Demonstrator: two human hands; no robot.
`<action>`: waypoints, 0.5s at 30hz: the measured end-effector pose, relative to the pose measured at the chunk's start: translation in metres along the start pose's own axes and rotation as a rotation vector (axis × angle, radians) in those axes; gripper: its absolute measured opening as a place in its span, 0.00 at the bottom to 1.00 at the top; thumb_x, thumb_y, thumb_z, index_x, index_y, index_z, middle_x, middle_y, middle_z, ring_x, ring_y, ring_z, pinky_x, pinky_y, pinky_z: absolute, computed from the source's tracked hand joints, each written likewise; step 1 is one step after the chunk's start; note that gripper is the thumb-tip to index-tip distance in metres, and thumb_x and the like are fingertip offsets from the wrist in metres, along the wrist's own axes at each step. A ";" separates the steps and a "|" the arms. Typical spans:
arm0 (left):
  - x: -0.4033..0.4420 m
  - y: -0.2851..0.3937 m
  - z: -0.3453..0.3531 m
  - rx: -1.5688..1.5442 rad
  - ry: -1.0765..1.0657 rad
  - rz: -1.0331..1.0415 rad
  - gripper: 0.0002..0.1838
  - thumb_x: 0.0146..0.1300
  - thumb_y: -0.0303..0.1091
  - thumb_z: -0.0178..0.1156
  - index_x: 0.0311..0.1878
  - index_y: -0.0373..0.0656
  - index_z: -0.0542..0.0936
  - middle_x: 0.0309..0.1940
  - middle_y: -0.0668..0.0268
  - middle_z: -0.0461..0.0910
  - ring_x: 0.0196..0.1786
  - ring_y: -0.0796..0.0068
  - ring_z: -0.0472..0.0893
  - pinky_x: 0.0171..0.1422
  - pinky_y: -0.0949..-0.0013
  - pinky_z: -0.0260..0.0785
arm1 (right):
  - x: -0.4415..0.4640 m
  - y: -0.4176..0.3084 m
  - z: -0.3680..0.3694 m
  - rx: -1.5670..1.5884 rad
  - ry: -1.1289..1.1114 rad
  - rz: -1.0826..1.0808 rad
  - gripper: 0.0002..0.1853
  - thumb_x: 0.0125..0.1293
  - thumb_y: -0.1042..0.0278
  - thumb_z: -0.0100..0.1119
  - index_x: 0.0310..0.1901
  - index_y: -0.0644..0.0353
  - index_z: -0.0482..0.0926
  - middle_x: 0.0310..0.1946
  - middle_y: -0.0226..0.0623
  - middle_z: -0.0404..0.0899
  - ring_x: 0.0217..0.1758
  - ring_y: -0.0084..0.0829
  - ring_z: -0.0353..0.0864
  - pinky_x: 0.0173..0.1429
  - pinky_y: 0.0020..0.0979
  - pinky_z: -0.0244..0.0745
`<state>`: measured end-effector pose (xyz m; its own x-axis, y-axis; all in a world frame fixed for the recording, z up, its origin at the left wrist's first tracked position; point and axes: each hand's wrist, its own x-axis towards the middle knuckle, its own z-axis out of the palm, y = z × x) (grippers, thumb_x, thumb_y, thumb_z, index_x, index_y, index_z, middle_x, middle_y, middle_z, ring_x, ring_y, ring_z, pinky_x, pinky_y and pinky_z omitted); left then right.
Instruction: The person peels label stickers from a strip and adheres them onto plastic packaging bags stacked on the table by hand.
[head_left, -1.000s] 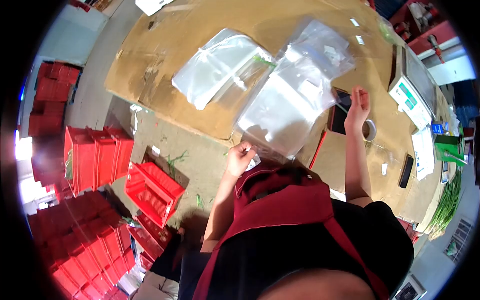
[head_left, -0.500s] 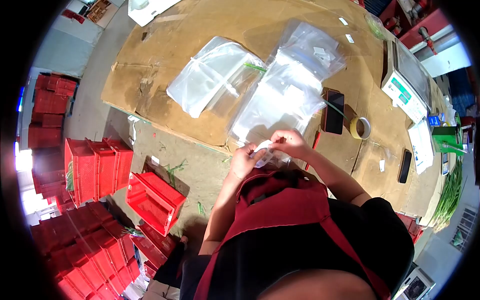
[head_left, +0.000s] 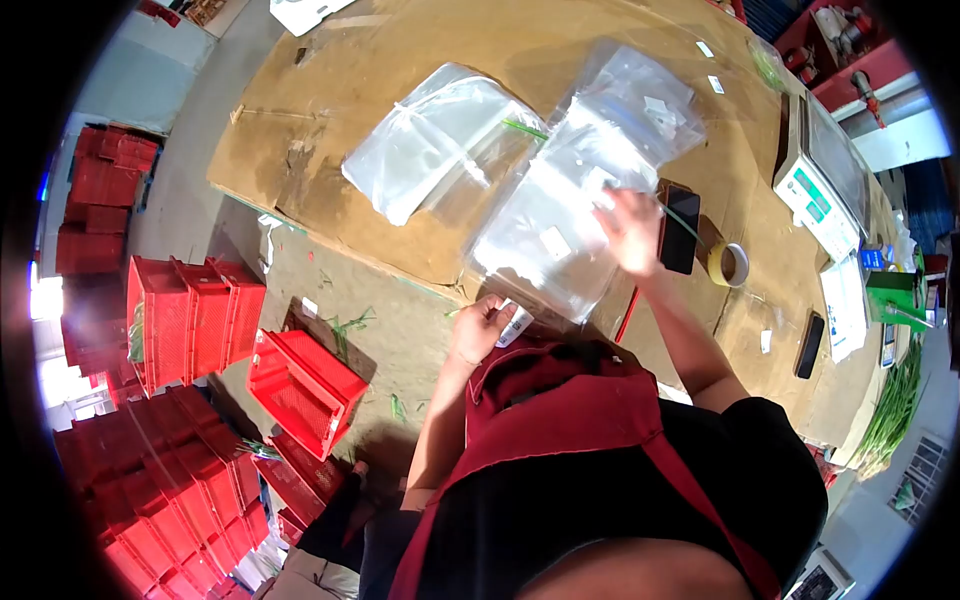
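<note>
Close to my apron, at the table's front edge, my left hand (head_left: 480, 328) pinches a small stack of white printed labels (head_left: 515, 324). My right hand (head_left: 632, 232) is over the right side of a pile of clear plastic bags (head_left: 530, 225), its fingers smeared by motion. Whether it touches the plastic or holds anything cannot be made out. A white label (head_left: 555, 242) lies on the bags left of that hand. Another stack of clear bags (head_left: 430, 140) lies farther left, with a green stalk (head_left: 525, 129) at its right edge.
Right of the bags are a phone (head_left: 680, 228), a tape roll (head_left: 727, 264) and a second dark device (head_left: 810, 345). A scale (head_left: 815, 195) stands at the table's right, near green stalks (head_left: 890, 410). Red crates (head_left: 305, 390) stand on the floor at left.
My right hand has left my left hand and moved up and right over the bags. A label now shows lower on the bags. My left hand still holds labels, shifted slightly left.
</note>
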<state>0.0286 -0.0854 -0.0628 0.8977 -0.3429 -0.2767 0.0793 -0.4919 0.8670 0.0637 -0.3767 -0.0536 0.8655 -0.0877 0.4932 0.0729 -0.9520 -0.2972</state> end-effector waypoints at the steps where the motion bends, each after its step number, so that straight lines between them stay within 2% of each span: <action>1: -0.001 0.000 0.001 -0.003 -0.004 0.000 0.11 0.57 0.39 0.62 0.28 0.42 0.76 0.16 0.62 0.71 0.19 0.76 0.68 0.26 0.70 0.63 | 0.003 0.010 -0.002 -0.128 0.073 0.098 0.19 0.53 0.56 0.61 0.47 0.53 0.76 0.43 0.34 0.76 0.48 0.36 0.72 0.53 0.42 0.60; 2: -0.001 0.002 0.002 0.005 -0.009 0.020 0.11 0.57 0.39 0.62 0.28 0.42 0.76 0.16 0.62 0.71 0.19 0.75 0.68 0.26 0.70 0.63 | -0.002 0.026 0.006 -0.134 0.075 0.100 0.19 0.53 0.56 0.61 0.47 0.53 0.76 0.43 0.34 0.76 0.48 0.36 0.72 0.53 0.42 0.60; 4: 0.001 0.007 0.002 0.017 -0.020 0.050 0.11 0.57 0.39 0.62 0.27 0.42 0.75 0.15 0.61 0.70 0.19 0.74 0.68 0.26 0.69 0.63 | -0.018 0.049 0.028 -0.437 0.049 0.135 0.13 0.55 0.58 0.59 0.41 0.50 0.78 0.50 0.33 0.74 0.53 0.35 0.70 0.59 0.44 0.56; 5: 0.001 0.010 0.002 0.041 -0.031 0.072 0.11 0.57 0.39 0.62 0.27 0.42 0.75 0.16 0.61 0.70 0.19 0.73 0.68 0.27 0.69 0.64 | -0.022 0.056 0.031 -0.439 0.056 0.138 0.13 0.55 0.58 0.59 0.41 0.50 0.78 0.50 0.33 0.74 0.53 0.35 0.70 0.59 0.44 0.56; 7: 0.004 0.016 0.003 0.065 -0.035 0.093 0.11 0.57 0.38 0.62 0.27 0.42 0.75 0.16 0.61 0.70 0.19 0.72 0.68 0.27 0.69 0.64 | -0.025 0.058 0.031 -0.206 0.036 0.115 0.10 0.55 0.60 0.59 0.39 0.45 0.79 0.53 0.32 0.73 0.57 0.34 0.68 0.62 0.44 0.53; 8: 0.004 0.018 0.002 0.076 -0.043 0.084 0.11 0.57 0.38 0.61 0.27 0.41 0.75 0.16 0.61 0.70 0.19 0.71 0.68 0.27 0.68 0.64 | -0.026 0.061 0.035 -0.166 0.098 0.087 0.08 0.54 0.60 0.58 0.38 0.41 0.80 0.52 0.31 0.74 0.57 0.33 0.68 0.61 0.43 0.54; 12: 0.007 0.014 0.002 0.081 -0.066 0.104 0.11 0.57 0.38 0.61 0.28 0.41 0.75 0.17 0.60 0.71 0.20 0.69 0.69 0.28 0.68 0.65 | -0.029 0.061 0.035 -0.120 0.096 0.167 0.08 0.55 0.59 0.58 0.37 0.44 0.80 0.52 0.31 0.74 0.57 0.33 0.68 0.61 0.43 0.54; 14: 0.008 0.011 0.003 0.085 -0.058 0.115 0.11 0.57 0.39 0.61 0.28 0.41 0.75 0.18 0.59 0.72 0.20 0.68 0.71 0.28 0.68 0.65 | -0.029 0.061 0.035 -0.322 0.142 0.297 0.09 0.55 0.58 0.59 0.37 0.47 0.81 0.52 0.29 0.74 0.56 0.32 0.69 0.60 0.43 0.55; 15: 0.007 0.011 0.003 0.087 -0.056 0.123 0.11 0.57 0.39 0.61 0.28 0.41 0.75 0.19 0.59 0.73 0.21 0.67 0.72 0.29 0.68 0.66 | -0.031 0.063 0.034 -0.324 0.140 0.305 0.09 0.55 0.58 0.59 0.37 0.47 0.81 0.52 0.29 0.74 0.56 0.32 0.69 0.60 0.43 0.55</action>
<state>0.0346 -0.0955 -0.0560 0.8724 -0.4482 -0.1952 -0.0701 -0.5098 0.8574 0.0580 -0.4237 -0.1149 0.7463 -0.3952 0.5355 -0.3522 -0.9172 -0.1860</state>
